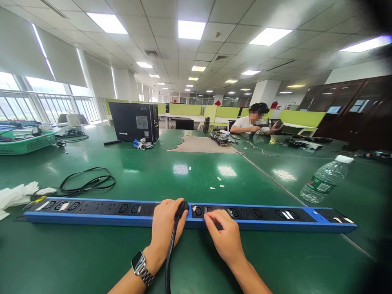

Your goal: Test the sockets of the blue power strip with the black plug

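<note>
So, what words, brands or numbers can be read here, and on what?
None reads clearly.
Bottle label: printing and a barcode, too small.
Computer case stickers: too small.
Power strip stickers: nothing legible.
Red signs in the background: too small and blurred.

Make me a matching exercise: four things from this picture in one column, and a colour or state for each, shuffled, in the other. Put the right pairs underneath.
Things:
1. power strip
2. bottle
3. basket
4. left hand

Colours and states:
A. clear, with a white cap
B. holding a black plug
C. blue along its long edges, with black sockets
D. green, with holes in its sides

Right pairs: 1-C, 2-A, 3-D, 4-B
</note>
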A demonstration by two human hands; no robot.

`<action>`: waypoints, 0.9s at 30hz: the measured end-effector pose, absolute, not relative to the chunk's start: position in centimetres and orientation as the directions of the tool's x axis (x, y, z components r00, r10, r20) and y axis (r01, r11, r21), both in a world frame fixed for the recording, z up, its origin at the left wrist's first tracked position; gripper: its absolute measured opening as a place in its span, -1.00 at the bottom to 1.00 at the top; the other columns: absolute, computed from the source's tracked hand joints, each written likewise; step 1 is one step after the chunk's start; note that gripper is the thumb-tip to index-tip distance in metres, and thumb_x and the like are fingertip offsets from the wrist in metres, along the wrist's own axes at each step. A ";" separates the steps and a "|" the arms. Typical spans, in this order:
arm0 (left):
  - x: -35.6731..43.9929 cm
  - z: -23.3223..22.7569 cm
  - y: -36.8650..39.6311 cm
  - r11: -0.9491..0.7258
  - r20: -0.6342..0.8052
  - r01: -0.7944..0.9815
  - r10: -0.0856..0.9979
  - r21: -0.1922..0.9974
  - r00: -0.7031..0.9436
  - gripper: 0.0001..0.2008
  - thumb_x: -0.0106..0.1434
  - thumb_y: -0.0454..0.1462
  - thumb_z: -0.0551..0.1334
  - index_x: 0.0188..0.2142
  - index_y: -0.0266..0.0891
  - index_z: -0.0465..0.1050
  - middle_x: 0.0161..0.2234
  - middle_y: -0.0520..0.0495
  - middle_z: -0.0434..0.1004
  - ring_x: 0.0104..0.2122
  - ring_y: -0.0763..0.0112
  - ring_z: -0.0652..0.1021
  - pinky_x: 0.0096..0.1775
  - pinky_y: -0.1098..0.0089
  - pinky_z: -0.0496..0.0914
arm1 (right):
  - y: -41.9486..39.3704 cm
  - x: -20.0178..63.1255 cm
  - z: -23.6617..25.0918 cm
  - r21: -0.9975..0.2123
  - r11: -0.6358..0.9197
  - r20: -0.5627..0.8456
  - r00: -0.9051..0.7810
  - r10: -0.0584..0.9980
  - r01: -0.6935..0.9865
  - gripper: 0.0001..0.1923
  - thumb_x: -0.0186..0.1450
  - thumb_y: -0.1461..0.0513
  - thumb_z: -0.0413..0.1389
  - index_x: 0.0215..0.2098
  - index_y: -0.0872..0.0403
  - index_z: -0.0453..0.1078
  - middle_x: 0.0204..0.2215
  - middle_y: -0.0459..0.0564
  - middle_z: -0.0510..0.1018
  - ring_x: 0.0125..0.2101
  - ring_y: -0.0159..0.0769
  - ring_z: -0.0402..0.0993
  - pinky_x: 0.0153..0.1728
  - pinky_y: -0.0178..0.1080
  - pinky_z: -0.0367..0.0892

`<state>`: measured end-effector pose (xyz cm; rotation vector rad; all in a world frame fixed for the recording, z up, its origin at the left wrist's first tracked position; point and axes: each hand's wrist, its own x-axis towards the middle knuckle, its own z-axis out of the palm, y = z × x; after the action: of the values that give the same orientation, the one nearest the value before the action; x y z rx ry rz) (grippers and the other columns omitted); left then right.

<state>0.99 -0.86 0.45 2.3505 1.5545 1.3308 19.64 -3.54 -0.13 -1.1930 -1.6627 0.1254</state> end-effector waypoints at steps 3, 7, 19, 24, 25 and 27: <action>1.3 0.8 -0.8 -0.503 0.627 0.746 0.765 0.436 0.149 -0.77 0.26 -0.28 0.20 -0.08 -0.17 0.44 -0.20 -0.10 0.59 -0.14 0.18 0.51 -0.11 0.17 0.37 | -3.5 19.6 -0.1 -0.582 0.506 0.673 0.028 0.739 0.637 -0.76 0.35 0.19 0.04 -0.45 0.04 0.44 -0.50 -0.06 0.53 -0.44 -0.29 0.40 -0.37 -0.24 0.29; 1.8 0.8 -0.4 -0.491 0.615 0.769 0.771 0.409 0.165 -0.78 0.19 -0.31 0.24 -0.14 -0.17 0.47 -0.23 -0.09 0.58 -0.17 0.18 0.50 -0.13 0.18 0.35 | -3.4 19.6 -0.2 -0.577 0.504 0.675 0.028 0.737 0.643 -0.76 0.35 0.19 0.04 -0.45 0.04 0.45 -0.50 -0.06 0.54 -0.44 -0.29 0.40 -0.37 -0.25 0.28; 1.9 0.3 -0.8 -0.519 0.591 0.795 0.762 0.313 0.265 -0.65 0.21 -0.38 0.20 -0.01 -0.09 0.43 -0.17 -0.07 0.59 -0.13 0.15 0.48 -0.10 0.12 0.30 | -3.7 19.2 -0.2 -0.560 0.486 0.661 0.007 0.751 0.671 -0.73 0.35 0.15 0.03 -0.44 0.03 0.46 -0.49 -0.04 0.55 -0.42 -0.27 0.40 -0.36 -0.22 0.24; 1.8 -0.3 -0.8 -0.540 0.598 0.777 0.753 0.324 0.274 -0.62 0.22 -0.38 0.19 0.03 -0.11 0.39 -0.13 -0.07 0.58 -0.11 0.16 0.49 -0.06 0.12 0.30 | -3.7 19.2 -0.4 -0.557 0.474 0.644 -0.005 0.765 0.683 -0.75 0.35 0.16 0.04 -0.44 0.03 0.46 -0.48 -0.06 0.55 -0.41 -0.27 0.40 -0.34 -0.21 0.22; 1.8 -0.4 -0.8 -0.545 0.606 0.772 0.748 0.327 0.272 -0.61 0.22 -0.37 0.19 0.05 -0.11 0.38 -0.12 -0.08 0.57 -0.10 0.16 0.49 -0.05 0.12 0.30 | -3.6 19.3 -0.4 -0.555 0.474 0.646 -0.005 0.764 0.684 -0.75 0.35 0.16 0.04 -0.44 0.03 0.46 -0.48 -0.06 0.55 -0.41 -0.27 0.40 -0.34 -0.22 0.22; 1.8 -0.7 -0.8 -0.553 0.628 0.761 0.736 0.339 0.254 -0.59 0.23 -0.36 0.19 0.07 -0.12 0.35 -0.11 -0.09 0.57 -0.09 0.17 0.49 -0.04 0.13 0.30 | -3.6 19.3 -0.4 -0.550 0.474 0.650 -0.004 0.760 0.688 -0.75 0.35 0.17 0.04 -0.45 0.03 0.45 -0.49 -0.06 0.55 -0.42 -0.28 0.40 -0.35 -0.22 0.22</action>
<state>1.75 -0.77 -0.69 2.5138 1.5010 1.2278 19.31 -3.58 -0.40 -1.2448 -1.7216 0.0910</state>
